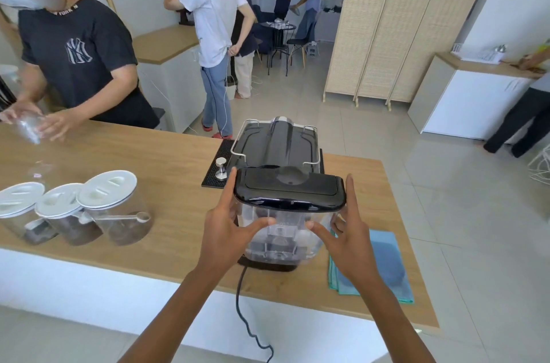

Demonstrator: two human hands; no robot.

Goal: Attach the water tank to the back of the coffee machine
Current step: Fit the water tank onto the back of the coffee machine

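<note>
The clear water tank (282,239) with a glossy black lid stands upright against the back of the black coffee machine (276,145), whose rear faces me. My left hand (229,223) grips the tank's left side, thumb across its front. My right hand (345,228) holds the right side, thumb on the front and index finger up along the lid's edge. The tank's bottom sits over the machine's dark base; whether it is seated I cannot tell.
On the wooden counter (166,184) stand three lidded jars (89,214) of coffee at left, a tamper (220,167) on a black mat, and a folded blue cloth (378,264) at right. A black cord (242,303) hangs over the near edge. A person (77,62) stands across the counter.
</note>
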